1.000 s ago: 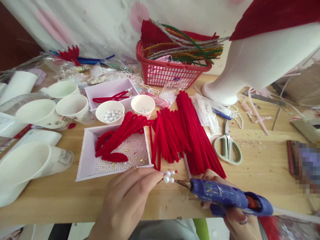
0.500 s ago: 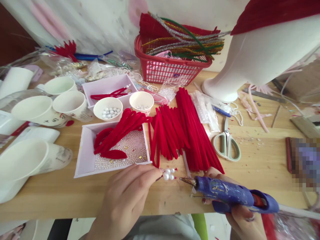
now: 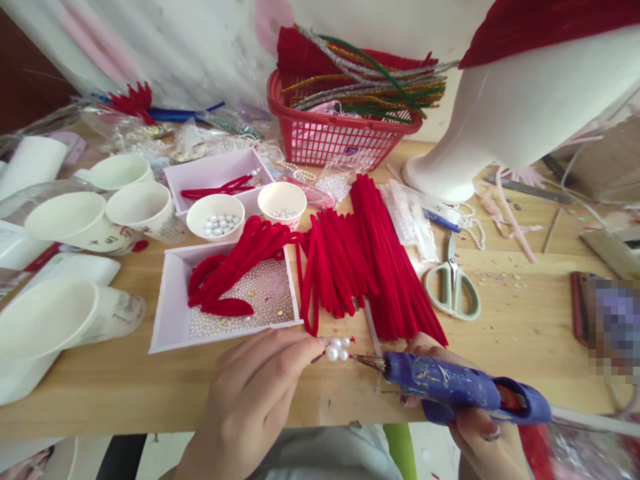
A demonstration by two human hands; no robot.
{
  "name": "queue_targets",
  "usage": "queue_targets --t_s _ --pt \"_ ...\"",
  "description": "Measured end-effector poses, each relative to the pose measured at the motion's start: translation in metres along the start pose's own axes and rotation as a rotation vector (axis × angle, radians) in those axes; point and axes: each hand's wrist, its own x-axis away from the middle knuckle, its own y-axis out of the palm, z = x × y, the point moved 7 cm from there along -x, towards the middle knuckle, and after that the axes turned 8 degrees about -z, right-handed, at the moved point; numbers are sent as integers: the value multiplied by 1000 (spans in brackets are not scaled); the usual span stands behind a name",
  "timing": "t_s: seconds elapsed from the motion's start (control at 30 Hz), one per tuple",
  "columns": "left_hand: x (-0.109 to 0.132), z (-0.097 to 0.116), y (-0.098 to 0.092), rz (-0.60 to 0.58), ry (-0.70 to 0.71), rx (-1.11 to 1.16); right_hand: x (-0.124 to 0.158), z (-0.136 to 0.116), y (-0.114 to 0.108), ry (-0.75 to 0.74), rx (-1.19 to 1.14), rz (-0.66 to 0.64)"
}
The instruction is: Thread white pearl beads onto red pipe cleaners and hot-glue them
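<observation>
Between its fingertips my left hand (image 3: 263,383) pinches a small cluster of white pearl beads (image 3: 337,350) with red tips poking out on the right. My right hand (image 3: 483,427) is wrapped round a blue hot glue gun (image 3: 445,380), its metal nozzle pointing left. The nozzle tip is at one red tip of the cluster; whether they touch I cannot tell. Just beyond lie red pipe cleaners (image 3: 395,280), some short, others long. Left of them, a white box (image 3: 170,300) holds small pearls and red fuzzy loops.
Paper cups (image 3: 135,210) crowd the left side, and two small cups (image 3: 217,217) hold beads. Scissors (image 3: 453,287) lie right of the pipe cleaners. Behind stand a red basket (image 3: 345,137) of glittery stems and a white mannequin form (image 3: 500,127). A phone (image 3: 580,310) rests far right.
The glue gun has shifted slightly left, bringing its nozzle tip up to the red tip of the bead cluster. My left hand has stayed almost still.
</observation>
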Motion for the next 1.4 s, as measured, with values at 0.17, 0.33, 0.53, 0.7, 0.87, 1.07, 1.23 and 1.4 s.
queue_targets --t_s 0.17,0.33,0.53,0.7,0.87,1.07,1.23,1.4 --pt "1 2 1 -5 10 11 0 -18 11 -11 -16 -73" --pt "2 1 0 10 6 27 0 -27 14 -11 -6 -73" --pt "1 1 -2 19 10 42 2 -23 14 10 -40 -65" --pt "2 0 -2 13 4 44 3 -25 15 71 -31 -48" --pt "2 0 -3 13 3 41 1 -29 14 40 2 -37" --pt "0 -1 -1 21 -2 25 1 -31 16 35 6 -22" --pt "3 -1 -1 27 0 51 5 -27 15 28 -14 -24" --pt "5 0 -3 26 -10 45 7 -24 15 59 -33 -21"
